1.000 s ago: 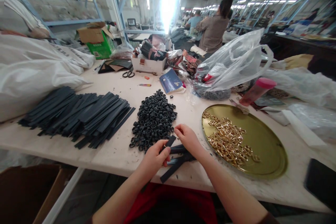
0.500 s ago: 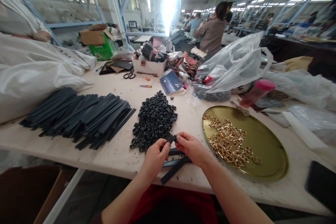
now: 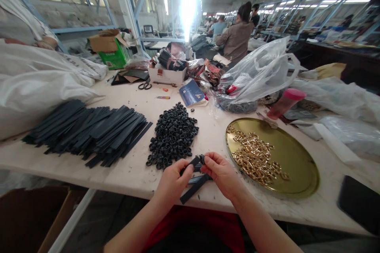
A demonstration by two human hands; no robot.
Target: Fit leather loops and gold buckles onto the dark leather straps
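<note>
A short dark strap (image 3: 194, 161) runs between my two hands, just above the front part of the table. My left hand (image 3: 175, 178) pinches it between thumb and fingers. At its right end, my right hand (image 3: 220, 172) has its fingertips closed on a small dark curled end; whether that is a separate loop I cannot tell. Below the hands lie dark strips (image 3: 194, 190), partly hidden. A heap of small black loops (image 3: 172, 134) rises just beyond my left hand. To the right, a round gold tray (image 3: 299, 166) carries many gold metal buckles (image 3: 253, 156).
Flat dark strips (image 3: 97, 132) are stacked at left beside white sacks (image 3: 44, 75). Scissors (image 3: 145, 85), a blue booklet (image 3: 192, 93) and a white box (image 3: 166, 76) lie farther back. A plastic bag (image 3: 255, 75), pink-lidded bottle (image 3: 285, 103) and dark phone-like slab (image 3: 359, 203) are at right.
The whole view has shifted slightly. My right hand has turned a little around the strap's end, its fingers more curled. Both hands still grip the strap.
</note>
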